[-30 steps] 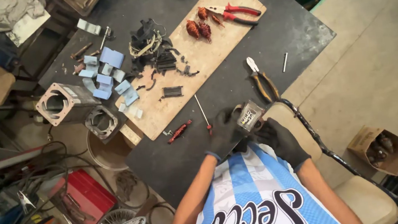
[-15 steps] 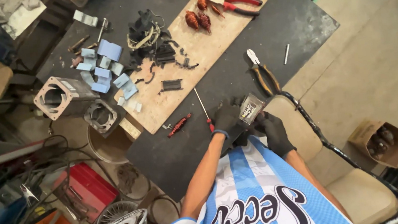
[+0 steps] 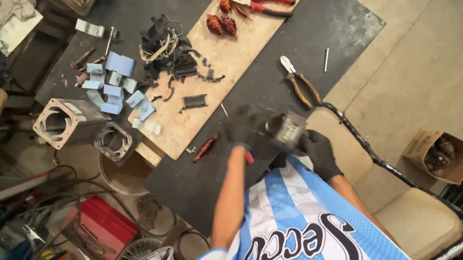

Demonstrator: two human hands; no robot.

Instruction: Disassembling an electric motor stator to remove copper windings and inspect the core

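small motor (image 3: 287,129) in right hand (image 3: 321,153) grip, left hand (image 3: 241,130) blurred, grip unclear, nr table edge (image 3: 205,201)

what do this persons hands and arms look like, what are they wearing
Both hands wear dark, close-fitting work gloves: the left hand is blurred, the right hand shows a black glove ending at the wrist. The forearms are bare. The short sleeves belong to a jersey with light blue and white vertical stripes and large dark lettering across it. No watch or wristband is visible.

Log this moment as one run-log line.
left hand: gloved, blurred, beside metal part | right hand: gloved, grip on metal part | dark tabletop: pliers
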